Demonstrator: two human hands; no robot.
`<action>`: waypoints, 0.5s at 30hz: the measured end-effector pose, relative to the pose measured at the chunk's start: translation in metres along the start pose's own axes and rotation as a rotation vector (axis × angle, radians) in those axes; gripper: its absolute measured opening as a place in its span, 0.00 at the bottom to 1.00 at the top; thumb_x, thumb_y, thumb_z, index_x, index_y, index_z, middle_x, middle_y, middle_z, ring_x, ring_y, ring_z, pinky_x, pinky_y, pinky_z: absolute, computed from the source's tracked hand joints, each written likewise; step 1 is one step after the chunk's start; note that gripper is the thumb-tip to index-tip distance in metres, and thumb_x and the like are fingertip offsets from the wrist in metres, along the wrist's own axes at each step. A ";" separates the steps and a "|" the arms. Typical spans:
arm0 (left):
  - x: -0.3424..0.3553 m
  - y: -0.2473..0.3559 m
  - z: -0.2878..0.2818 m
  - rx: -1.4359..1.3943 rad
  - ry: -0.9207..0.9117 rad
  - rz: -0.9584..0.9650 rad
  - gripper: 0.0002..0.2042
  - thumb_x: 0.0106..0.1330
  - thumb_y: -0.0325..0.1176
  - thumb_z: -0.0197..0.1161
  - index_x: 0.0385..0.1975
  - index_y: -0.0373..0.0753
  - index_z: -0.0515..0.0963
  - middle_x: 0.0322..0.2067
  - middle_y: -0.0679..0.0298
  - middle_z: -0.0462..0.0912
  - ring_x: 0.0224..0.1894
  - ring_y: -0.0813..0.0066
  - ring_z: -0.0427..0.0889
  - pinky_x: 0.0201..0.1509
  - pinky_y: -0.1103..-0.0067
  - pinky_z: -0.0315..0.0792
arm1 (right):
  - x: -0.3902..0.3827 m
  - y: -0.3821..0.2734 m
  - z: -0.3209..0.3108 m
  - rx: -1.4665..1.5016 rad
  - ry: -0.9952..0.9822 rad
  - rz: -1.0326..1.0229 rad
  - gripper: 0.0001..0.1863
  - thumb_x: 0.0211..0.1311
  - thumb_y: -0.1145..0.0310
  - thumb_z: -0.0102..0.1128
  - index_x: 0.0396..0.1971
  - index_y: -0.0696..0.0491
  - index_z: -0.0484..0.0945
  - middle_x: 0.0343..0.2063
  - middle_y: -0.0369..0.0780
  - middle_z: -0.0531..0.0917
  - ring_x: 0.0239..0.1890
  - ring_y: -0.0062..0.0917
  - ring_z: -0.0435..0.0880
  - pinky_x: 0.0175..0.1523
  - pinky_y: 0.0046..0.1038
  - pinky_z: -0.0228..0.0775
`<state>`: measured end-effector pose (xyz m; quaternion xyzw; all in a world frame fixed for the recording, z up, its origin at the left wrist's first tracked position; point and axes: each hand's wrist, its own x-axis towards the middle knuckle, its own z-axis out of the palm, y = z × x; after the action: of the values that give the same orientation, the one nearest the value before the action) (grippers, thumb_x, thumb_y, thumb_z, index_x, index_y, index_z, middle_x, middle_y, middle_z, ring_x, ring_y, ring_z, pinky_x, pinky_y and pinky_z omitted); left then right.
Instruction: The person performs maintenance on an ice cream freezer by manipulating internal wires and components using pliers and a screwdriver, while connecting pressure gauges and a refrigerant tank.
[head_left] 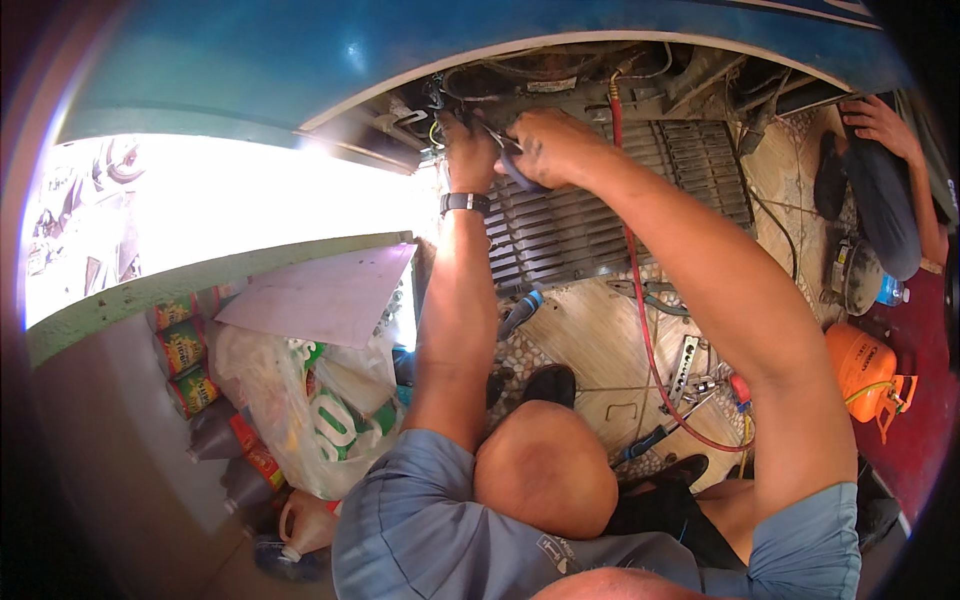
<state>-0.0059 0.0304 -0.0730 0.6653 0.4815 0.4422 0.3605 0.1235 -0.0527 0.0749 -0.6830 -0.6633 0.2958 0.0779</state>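
Observation:
Under the bottom edge of a blue cabinet [400, 60], both my hands work close together among dark parts and thin wires. My left hand [470, 152], with a dark wristband, has its fingers closed around the wires [437, 125] at the opening. Just beside it, my right hand [553, 150] grips a pliers-like tool with dark blue handles [522, 175]. The tool's metal end points toward my left fingers, which partly hide it. Below the hands lies a dark slatted grille [600, 200]. A red hose [632, 250] runs from a brass fitting past my right forearm.
Pliers [655, 297], a blue-handled tool [520, 315], a screwdriver [645, 443] and a perforated metal bar [685, 365] lie on the floor. An orange gas cylinder [858, 362] stands right, near another person's hand [882, 125]. Left are a plastic bag [270, 370] and bottles [215, 435].

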 end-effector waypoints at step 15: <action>0.002 0.023 -0.024 -0.462 -0.180 -0.364 0.10 0.65 0.28 0.53 0.46 0.39 0.71 0.26 0.67 0.75 0.20 0.82 0.70 0.18 0.84 0.61 | -0.011 -0.003 -0.041 -0.039 -0.169 -0.009 0.26 0.59 0.49 0.66 0.48 0.55 0.79 0.38 0.51 0.83 0.45 0.46 0.82 0.48 0.42 0.73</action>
<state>-0.0204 0.0276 -0.0434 0.5052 0.4456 0.4074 0.6167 0.1420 -0.0506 0.1133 -0.6538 -0.6763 0.3391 0.0094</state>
